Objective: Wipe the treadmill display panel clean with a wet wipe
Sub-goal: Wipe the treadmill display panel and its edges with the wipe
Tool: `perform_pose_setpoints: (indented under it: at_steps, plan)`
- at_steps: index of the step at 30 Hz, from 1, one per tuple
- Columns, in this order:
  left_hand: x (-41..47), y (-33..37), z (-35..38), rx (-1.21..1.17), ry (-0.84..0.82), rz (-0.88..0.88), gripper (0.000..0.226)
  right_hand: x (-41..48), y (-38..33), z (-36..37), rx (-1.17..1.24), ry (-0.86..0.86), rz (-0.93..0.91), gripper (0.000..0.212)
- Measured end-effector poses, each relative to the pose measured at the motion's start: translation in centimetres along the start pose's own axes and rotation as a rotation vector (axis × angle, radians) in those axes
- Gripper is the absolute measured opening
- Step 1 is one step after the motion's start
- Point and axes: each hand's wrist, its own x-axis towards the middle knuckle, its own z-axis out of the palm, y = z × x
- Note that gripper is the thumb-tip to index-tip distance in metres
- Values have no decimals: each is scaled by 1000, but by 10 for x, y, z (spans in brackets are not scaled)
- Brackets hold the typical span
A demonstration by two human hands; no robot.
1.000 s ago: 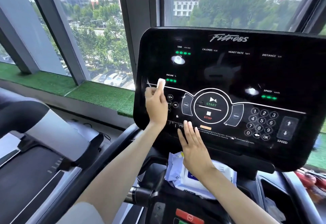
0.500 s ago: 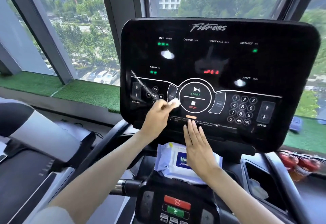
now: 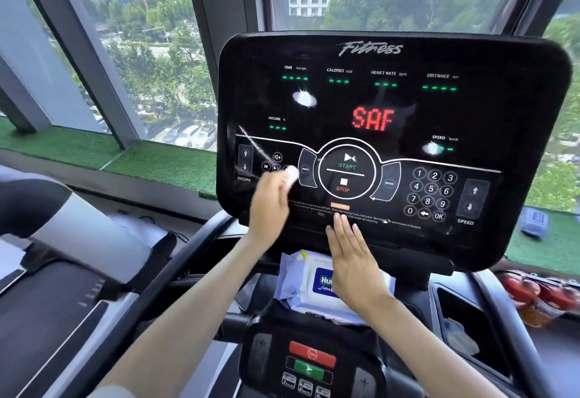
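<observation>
Treadmill display panel, glossy black w/ rounded corners, stands upright ahead of the person; a red "SAF" readout is lit nr its ctr. The small white wet wipe, balled up, sits against the panel's lower-left part, just left of the round START/STOP ring. Gripping it is the left hand, fingers curled round the wad; it's motion-blurred, so exact finger lay is unclear. The right hand is flat and grasps nothing, fingers straight & together, tips touching nr the panel's bottom edge below the ring, prob. steadying it. A blue-and-white pack of wipes lies below that bottom edge, partly under the right hand and wrist.

Step in hand, as I judge: rubbing the lower-left zone, w/ most of the panel left to do. A thin white diagonal streak nr the left edge, a white blotch at upper left and a second blotch toward the right edge may be smears or glare; can't tell. Next move prob. needs the wipe swept up over the streak, then across, w/ light pressure so the touch keys aren't set off.
</observation>
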Motion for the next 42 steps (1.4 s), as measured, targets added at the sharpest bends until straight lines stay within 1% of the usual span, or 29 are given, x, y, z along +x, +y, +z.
perform_pose_setpoints:
  at_steps: [2, 3, 4, 7, 8, 9, 10, 13, 14, 15, 18, 19, 20, 23, 24, 25, 28, 29, 30, 31, 33, 34, 35, 36, 38, 39, 40, 41, 42]
  plan:
    - [9, -10, -6, -49, 209, -291, 19, 0, -1, 0, 0, -2, 11, 73]
    - [8, -7, -3, -44, 223, -345, 19, 0, -2, 0, 2, 0, 15, 73]
    - [3, 0, 2, -19, 172, -290, 19, 0, -2, 0, 4, 4, 18, 73]
    - [-25, 16, 15, 100, -132, 192, 28, 0, -3, 0, 5, -1, 23, 75]
    - [-26, 12, 13, 113, -175, 278, 31, 0, -3, 0, 5, -2, 22, 75]
    - [-20, 6, 9, 101, -153, 263, 31, 0, -2, 0, 3, -3, 21, 74]
    - [-11, 1, 3, 70, -72, 156, 30, 0, -2, 0, 1, -6, 22, 73]
    - [12, -10, -9, -50, 228, -329, 26, 1, -2, 2, -6, -8, 22, 73]
    - [12, -7, -7, -55, 244, -362, 23, 1, -2, 2, -10, -9, 19, 73]
    - [8, -1, -3, -47, 186, -294, 19, 1, -2, 2, -13, -11, 17, 72]
    - [-21, 12, 12, 74, -168, 198, 15, 1, -2, 2, -18, -11, 20, 71]
    - [-23, 8, 12, 111, -230, 302, 16, 1, -2, 2, -17, -9, 19, 71]
    - [-18, 4, 10, 117, -224, 297, 16, 1, -2, 2, -15, -8, 19, 72]
    - [0, 2, 3, -12, 73, -110, 15, 0, -2, 3, -16, -1, 20, 73]
    - [0, 7, 4, -28, 113, -170, 16, 0, -2, 3, -15, 3, 19, 73]
    - [-3, 16, 8, 3, 74, -101, 17, 1, -3, 3, -14, 9, 18, 73]
    - [-23, 26, 23, 139, -281, 384, 34, 1, 0, 3, -33, 12, -19, 74]
    - [-22, 22, 22, 162, -318, 450, 37, 1, 3, 2, -51, 11, -37, 74]
    - [-16, 17, 20, 154, -283, 422, 35, 0, 8, 1, -75, 14, -47, 73]
    - [-10, 14, 16, 106, -194, 316, 29, -2, 14, 0, -98, 22, -44, 70]
    - [-1, 14, 12, -23, 43, 2, 17, -4, 26, -3, -116, 37, -20, 65]
    - [-1, 18, 13, -54, 99, -80, 15, -5, 31, -4, -115, 40, -14, 65]
    - [-5, 25, 15, -33, 74, -53, 16, -6, 35, -5, -111, 42, -11, 65]
    - [-11, 30, 20, 19, -25, 72, 21, -7, 37, -5, -105, 42, -7, 65]
    - [-27, 37, 24, 150, -315, 435, 39, -8, 38, -3, -92, 42, 0, 64]
    - [-27, 32, 23, 209, -410, 570, 45, -9, 37, -1, -83, 42, 0, 63]
    - [-20, 27, 20, 237, -431, 619, 46, -9, 36, 0, -75, 41, -2, 62]
    - [-12, 23, 17, 241, -388, 587, 42, -9, 35, 1, -70, 40, -3, 61]
    - [-4, 21, 14, 192, -309, 474, 36, -9, 35, 2, -67, 41, -1, 61]
